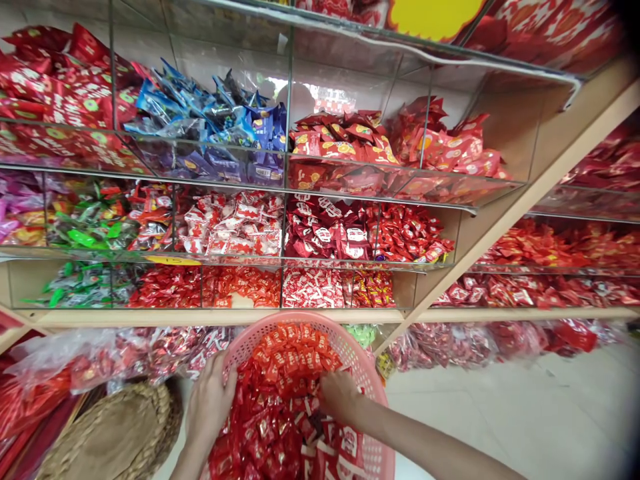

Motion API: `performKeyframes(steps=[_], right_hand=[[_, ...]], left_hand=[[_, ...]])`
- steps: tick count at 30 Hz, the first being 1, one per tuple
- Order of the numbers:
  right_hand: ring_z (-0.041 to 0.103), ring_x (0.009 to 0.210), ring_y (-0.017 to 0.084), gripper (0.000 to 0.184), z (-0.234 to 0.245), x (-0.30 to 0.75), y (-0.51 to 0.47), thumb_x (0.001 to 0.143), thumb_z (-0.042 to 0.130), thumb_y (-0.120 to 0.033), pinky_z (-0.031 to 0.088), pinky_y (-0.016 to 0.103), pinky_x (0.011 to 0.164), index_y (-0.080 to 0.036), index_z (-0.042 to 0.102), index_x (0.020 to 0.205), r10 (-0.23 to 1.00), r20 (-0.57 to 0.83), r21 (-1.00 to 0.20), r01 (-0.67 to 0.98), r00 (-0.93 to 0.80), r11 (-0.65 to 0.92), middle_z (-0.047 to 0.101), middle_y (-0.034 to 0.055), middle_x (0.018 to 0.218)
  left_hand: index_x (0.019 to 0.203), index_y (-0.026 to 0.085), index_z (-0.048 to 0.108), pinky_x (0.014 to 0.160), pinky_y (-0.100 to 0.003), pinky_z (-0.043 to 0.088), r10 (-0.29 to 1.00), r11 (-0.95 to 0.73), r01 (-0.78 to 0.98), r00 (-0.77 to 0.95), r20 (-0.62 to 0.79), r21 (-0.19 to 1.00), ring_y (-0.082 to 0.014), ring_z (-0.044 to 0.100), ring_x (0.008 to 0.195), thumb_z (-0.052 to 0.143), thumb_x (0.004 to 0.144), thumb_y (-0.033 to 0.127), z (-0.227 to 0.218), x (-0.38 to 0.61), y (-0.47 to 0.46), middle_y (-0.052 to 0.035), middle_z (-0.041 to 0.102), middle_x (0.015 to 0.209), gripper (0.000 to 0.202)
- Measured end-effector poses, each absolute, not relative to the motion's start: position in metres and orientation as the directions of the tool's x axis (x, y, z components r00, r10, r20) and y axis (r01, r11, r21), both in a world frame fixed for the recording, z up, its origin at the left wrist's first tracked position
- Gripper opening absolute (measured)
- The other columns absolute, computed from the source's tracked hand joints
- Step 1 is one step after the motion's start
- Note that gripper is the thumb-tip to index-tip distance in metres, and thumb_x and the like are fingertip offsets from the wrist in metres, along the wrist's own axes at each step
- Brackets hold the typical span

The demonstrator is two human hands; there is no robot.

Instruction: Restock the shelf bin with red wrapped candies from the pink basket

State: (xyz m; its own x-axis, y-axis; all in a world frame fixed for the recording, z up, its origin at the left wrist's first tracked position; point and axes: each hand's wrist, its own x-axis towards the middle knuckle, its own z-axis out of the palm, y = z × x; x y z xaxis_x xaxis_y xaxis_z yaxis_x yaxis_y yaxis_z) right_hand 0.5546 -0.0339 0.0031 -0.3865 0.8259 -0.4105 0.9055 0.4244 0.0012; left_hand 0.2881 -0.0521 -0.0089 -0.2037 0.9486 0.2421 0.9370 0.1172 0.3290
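A pink perforated plastic basket full of wrapped candies is in front of me, low in the head view. My left hand grips the basket's left rim, thumb on the inner side. Among the candies, toward the basket's right side, my right hand is closed with its fingertips down in the pile; whatever it holds is hidden. Orange-red wrappers lie at the far side of the basket, darker red shiny ones at the near left, and red-and-white ones near my right hand.
Clear-fronted shelves hold several compartments of candy just beyond the basket. Bagged candy lies beneath the lowest shelf. A round woven straw stool stands at the lower left. Pale floor tiles show at the right.
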Motion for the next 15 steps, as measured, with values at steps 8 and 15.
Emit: performKeyframes(steps=[8, 15], right_hand=[[0.068, 0.085, 0.028, 0.025, -0.010, 0.538, -0.029, 0.077, 0.056, -0.027, 0.054, 0.034, 0.067, -0.014, 0.072, 0.090, 0.857, -0.458, 0.053, 0.955, -0.236, 0.291, 0.071, 0.0160, 0.089], [0.067, 0.086, 0.026, 0.025, -0.005, 0.533, -0.027, 0.084, 0.048, -0.019, 0.053, 0.033, 0.067, -0.014, 0.072, 0.090, 0.864, -0.431, 0.060, 0.947, -0.261, 0.316, 0.071, 0.0161, 0.090]], left_hand=[[0.119, 0.018, 0.050, 0.081, -0.033, 0.049, 0.943, 0.103, 0.933, -0.202, 0.266, 0.345, -0.0222, 0.061, 0.098, 0.035, 0.087, 0.033, -0.010, 0.287, -0.053, -0.0092, 0.060, 0.117, 0.039], [0.117, 0.017, 0.050, 0.079, -0.032, 0.049, 0.947, 0.110, 0.941, -0.198, 0.255, 0.321, -0.0216, 0.062, 0.095, 0.032, 0.089, 0.035, -0.009, 0.287, -0.054, -0.0096, 0.059, 0.117, 0.038]])
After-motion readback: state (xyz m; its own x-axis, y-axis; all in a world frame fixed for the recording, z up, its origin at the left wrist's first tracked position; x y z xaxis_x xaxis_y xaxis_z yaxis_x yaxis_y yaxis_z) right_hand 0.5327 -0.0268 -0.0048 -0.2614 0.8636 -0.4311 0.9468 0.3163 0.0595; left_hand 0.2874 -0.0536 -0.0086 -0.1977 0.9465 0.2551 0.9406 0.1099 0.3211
